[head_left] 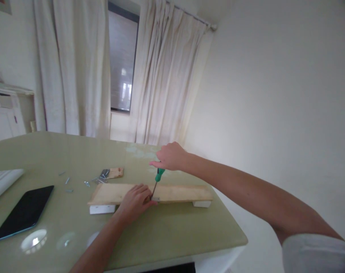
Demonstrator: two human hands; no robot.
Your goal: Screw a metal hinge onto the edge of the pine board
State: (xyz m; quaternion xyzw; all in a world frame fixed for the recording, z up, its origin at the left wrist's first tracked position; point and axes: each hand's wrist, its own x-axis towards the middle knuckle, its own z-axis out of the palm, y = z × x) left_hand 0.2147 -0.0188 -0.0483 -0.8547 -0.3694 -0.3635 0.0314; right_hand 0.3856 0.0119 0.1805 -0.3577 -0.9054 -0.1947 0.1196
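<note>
A screwdriver (159, 175) with a green handle is in my right hand (172, 156), which is closed around the top of the handle. Its thin shaft slants down to a small metal plate (155, 199) at the near edge of a wooden board (178, 192). My left hand (135, 199) rests on that edge, fingers bent and thumb along the front, pinching beside the plate. The screwdriver's tip and any screw under it are hidden by the fingers. The board lies flat, raised on a white block (102, 209) at the left and another white block (202, 204) at the right.
Behind the board's left end, several screws (102, 178) lie by a small wooden piece (115, 173). Further left are loose screws (67, 180), a black tablet (24, 212) and a white object (4, 182). The green tabletop (172, 227) ends at the right near a wall.
</note>
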